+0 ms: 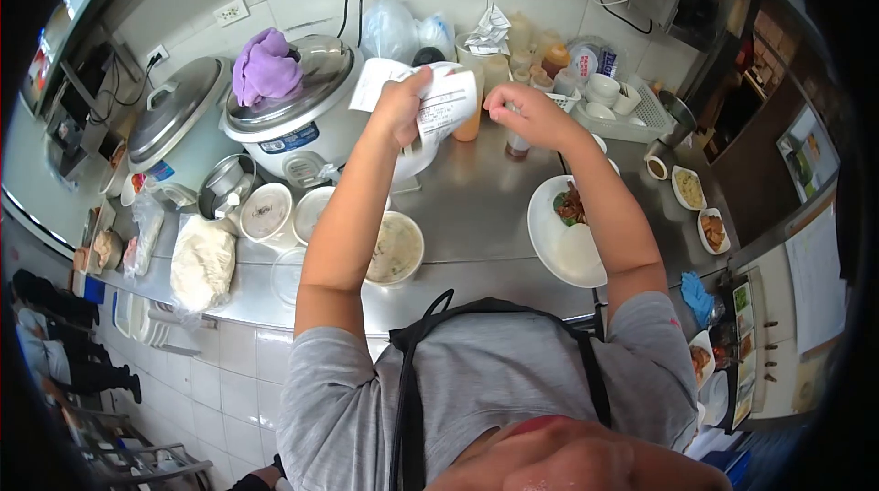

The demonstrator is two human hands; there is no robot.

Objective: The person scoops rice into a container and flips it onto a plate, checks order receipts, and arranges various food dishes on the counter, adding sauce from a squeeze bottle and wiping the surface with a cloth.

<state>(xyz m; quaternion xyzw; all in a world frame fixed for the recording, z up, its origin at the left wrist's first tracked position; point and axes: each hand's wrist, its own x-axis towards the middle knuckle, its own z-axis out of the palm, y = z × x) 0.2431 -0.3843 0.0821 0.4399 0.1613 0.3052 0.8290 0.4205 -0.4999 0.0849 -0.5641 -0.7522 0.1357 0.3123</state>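
My left hand [400, 113] is closed on printed paper receipts [448, 105], held up over the back of the steel counter in front of the rice cooker. To the right, my right hand [534, 118] is raised with its fingers curled together; whether anything small sits in them is hidden. Just below it stands a small bottle with dark contents [516, 147]. An orange sauce bottle [468, 129] stands between my hands. Under my right forearm lies a white oval plate [544, 233] with dark meat and greens [569, 205], partly covered by the arm.
Two big rice cookers, one [298, 111] topped by a purple cloth [265, 68], stand at the back left. Several tubs, including one of soup [396, 248], and a bagged white mass [202, 262] line the left front. A basket [632, 129] of bowls and small side dishes [688, 188] are right.
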